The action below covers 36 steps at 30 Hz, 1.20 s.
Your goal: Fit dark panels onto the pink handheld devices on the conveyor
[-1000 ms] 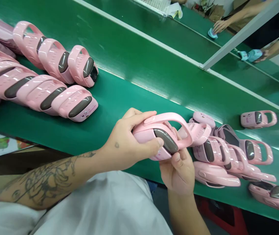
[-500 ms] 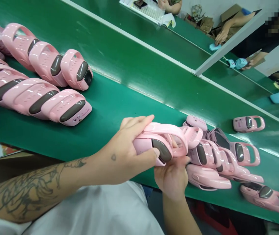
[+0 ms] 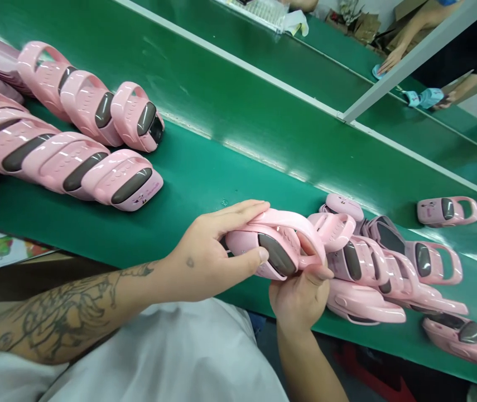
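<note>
Your right thumb (image 3: 321, 272) has crept round the end of the pink plastic case (image 3: 282, 237) since the last frame, and the case has rolled slightly between your hands, its dark grey oval panel (image 3: 277, 254) tipped a little further toward your left thumb (image 3: 263, 255). Your left hand (image 3: 208, 245) lies across the top, its fingers (image 3: 232, 215) stretched along the case's loop handle (image 3: 292, 220) while the thumb presses the panel's edge. Your right hand (image 3: 299, 298) cups the case from beneath, with one fingertip showing through the loop. Both sets of fingers are closed firmly on the case, and neither has let go. It sits between your hands over the near side of the green surface (image 3: 217, 162), just left of a loose heap of matching cases (image 3: 357, 262); whether its underside touches the surface cannot be told. Two rows of the same cases (image 3: 54, 162) lie toward the left edge, and a lone case (image 3: 447, 211) sits apart at the right. Beyond the white rail (image 3: 238, 62), a co-worker's hand (image 3: 393, 58) reaches a pale blue piece (image 3: 378, 71) on a second green surface (image 3: 305, 56).
</note>
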### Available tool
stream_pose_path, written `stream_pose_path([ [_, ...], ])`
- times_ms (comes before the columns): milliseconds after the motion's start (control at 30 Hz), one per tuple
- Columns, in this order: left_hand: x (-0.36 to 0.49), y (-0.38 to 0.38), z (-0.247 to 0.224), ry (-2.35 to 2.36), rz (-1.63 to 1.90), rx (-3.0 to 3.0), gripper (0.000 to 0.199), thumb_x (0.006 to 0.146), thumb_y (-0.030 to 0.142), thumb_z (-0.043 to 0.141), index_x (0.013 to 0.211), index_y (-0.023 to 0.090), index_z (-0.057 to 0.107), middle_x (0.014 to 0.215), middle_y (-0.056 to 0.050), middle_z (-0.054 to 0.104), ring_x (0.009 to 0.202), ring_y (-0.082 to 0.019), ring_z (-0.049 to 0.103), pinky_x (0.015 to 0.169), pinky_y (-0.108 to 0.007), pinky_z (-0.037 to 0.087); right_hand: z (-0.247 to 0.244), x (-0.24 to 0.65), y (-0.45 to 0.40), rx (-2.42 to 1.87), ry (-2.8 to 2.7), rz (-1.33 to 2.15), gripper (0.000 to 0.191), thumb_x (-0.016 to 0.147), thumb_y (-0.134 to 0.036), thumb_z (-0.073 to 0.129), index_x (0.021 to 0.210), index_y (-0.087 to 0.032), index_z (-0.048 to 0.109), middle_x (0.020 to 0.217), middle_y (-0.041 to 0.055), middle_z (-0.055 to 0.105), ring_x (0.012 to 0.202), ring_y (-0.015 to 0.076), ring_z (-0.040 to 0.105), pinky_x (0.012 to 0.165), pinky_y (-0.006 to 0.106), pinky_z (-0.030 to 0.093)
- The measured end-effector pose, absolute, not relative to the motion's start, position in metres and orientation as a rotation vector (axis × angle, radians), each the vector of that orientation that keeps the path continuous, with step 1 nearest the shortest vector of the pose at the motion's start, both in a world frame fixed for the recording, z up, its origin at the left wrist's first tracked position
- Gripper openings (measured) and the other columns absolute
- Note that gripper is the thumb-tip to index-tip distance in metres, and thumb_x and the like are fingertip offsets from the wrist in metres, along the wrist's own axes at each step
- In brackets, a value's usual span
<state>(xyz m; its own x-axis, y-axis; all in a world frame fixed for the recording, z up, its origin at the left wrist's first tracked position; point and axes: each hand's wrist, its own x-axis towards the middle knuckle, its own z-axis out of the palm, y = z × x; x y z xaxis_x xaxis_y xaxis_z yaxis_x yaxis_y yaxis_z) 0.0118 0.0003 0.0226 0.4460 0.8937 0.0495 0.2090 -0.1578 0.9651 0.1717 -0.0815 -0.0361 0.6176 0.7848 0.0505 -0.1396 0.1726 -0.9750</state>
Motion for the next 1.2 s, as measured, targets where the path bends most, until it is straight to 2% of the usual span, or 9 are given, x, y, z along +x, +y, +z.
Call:
stream_pose_path([
  [167, 0.007, 0.004, 0.017, 0.904, 0.835, 1.512, 0.067, 0.082, 0.037, 0.086, 0.144, 0.014, 0.074, 0.153, -0.013, 0.068, 0.146, -0.039, 0.062, 0.128, -0.046, 0.048, -0.034, 0.180, -0.089, -1.205, -0.713, 0.791, 0.051, 0.104, -0.068, 0.057, 0.125, -0.026, 0.076, 0.119, 0.0090, 0.080, 0.127, 0.0326, 0.073, 0.110, 0.052, 0.060],
  [233, 0.006, 0.005, 0.015, 0.887, 0.842, 1.434, 0.068, 0.083, 0.036, 0.087, 0.145, 0.014, 0.073, 0.151, -0.015, 0.070, 0.143, -0.040, 0.064, 0.128, -0.050, 0.048, -0.031, 0.182, -0.092, -1.204, -0.783, 0.865, 0.053, 0.104, -0.068, 0.057, 0.131, -0.025, 0.073, 0.124, 0.0109, 0.079, 0.133, 0.0347, 0.070, 0.113, 0.055, 0.058],
  [333, 0.005, 0.007, 0.015, 0.847, 0.838, 1.341, 0.069, 0.083, 0.034, 0.088, 0.147, 0.013, 0.072, 0.148, -0.017, 0.072, 0.138, -0.041, 0.067, 0.126, -0.054, 0.049, -0.027, 0.181, -0.094, -1.217, -0.856, 0.930, 0.065, 0.095, -0.067, 0.073, 0.143, -0.024, 0.066, 0.147, 0.0151, 0.070, 0.143, 0.0389, 0.064, 0.118, 0.059, 0.054],
  [400, 0.004, 0.007, 0.017, 0.839, 0.825, 1.306, 0.069, 0.083, 0.034, 0.088, 0.147, 0.013, 0.072, 0.147, -0.017, 0.072, 0.137, -0.042, 0.068, 0.125, -0.056, 0.049, -0.027, 0.179, -0.096, -1.225, -0.841, 0.957, 0.070, 0.092, -0.059, 0.080, 0.150, -0.024, 0.061, 0.157, 0.0160, 0.064, 0.146, 0.0391, 0.062, 0.120, 0.060, 0.052],
  [500, 0.002, 0.007, 0.018, 0.857, 0.787, 1.287, 0.068, 0.084, 0.034, 0.088, 0.148, 0.017, 0.072, 0.149, -0.015, 0.071, 0.137, -0.043, 0.068, 0.126, -0.059, 0.047, -0.027, 0.177, -0.098, -1.212, -0.799, 1.022, 0.069, 0.093, -0.043, 0.084, 0.154, -0.027, 0.055, 0.156, 0.0138, 0.066, 0.144, 0.0349, 0.065, 0.120, 0.057, 0.054],
  [633, -0.003, 0.011, 0.012, 0.843, 0.761, 1.308, 0.068, 0.084, 0.032, 0.089, 0.150, 0.025, 0.071, 0.159, -0.009, 0.065, 0.148, -0.043, 0.058, 0.126, -0.056, 0.047, -0.023, 0.178, -0.100, -1.227, -0.776, 1.077, 0.081, 0.087, -0.036, 0.091, 0.158, -0.029, 0.052, 0.159, 0.0132, 0.064, 0.145, 0.0352, 0.065, 0.119, 0.055, 0.056],
  [733, -0.007, 0.014, 0.005, 0.779, 0.754, 1.253, 0.067, 0.085, 0.030, 0.089, 0.150, 0.029, 0.070, 0.156, -0.008, 0.067, 0.144, -0.041, 0.063, 0.117, -0.049, 0.058, -0.020, 0.182, -0.101, -1.232, -0.801, 1.112, 0.094, 0.082, -0.033, 0.095, 0.163, -0.032, 0.048, 0.167, 0.0116, 0.057, 0.153, 0.0362, 0.058, 0.121, 0.055, 0.057],
  [933, -0.012, 0.013, -0.003, 0.765, 0.834, 1.120, 0.065, 0.086, 0.029, 0.091, 0.148, 0.031, 0.072, 0.148, -0.010, 0.072, 0.129, -0.036, 0.073, 0.095, -0.038, 0.068, -0.015, 0.188, -0.090, -1.202, -0.864, 1.142, 0.086, 0.081, -0.029, 0.097, 0.157, -0.031, 0.057, 0.173, 0.0071, 0.049, 0.160, 0.0342, 0.049, 0.132, 0.054, 0.045],
  [1200, -0.014, 0.005, -0.009, 0.801, 0.944, 1.155, 0.067, 0.083, 0.026, 0.094, 0.146, 0.033, 0.073, 0.151, -0.007, 0.071, 0.136, -0.036, 0.069, 0.106, -0.044, 0.066, -0.016, 0.193, -0.076, -1.142, -0.891, 1.151, 0.081, 0.075, -0.034, 0.100, 0.148, -0.029, 0.066, 0.164, 0.0063, 0.060, 0.155, 0.0362, 0.054, 0.129, 0.055, 0.049],
])
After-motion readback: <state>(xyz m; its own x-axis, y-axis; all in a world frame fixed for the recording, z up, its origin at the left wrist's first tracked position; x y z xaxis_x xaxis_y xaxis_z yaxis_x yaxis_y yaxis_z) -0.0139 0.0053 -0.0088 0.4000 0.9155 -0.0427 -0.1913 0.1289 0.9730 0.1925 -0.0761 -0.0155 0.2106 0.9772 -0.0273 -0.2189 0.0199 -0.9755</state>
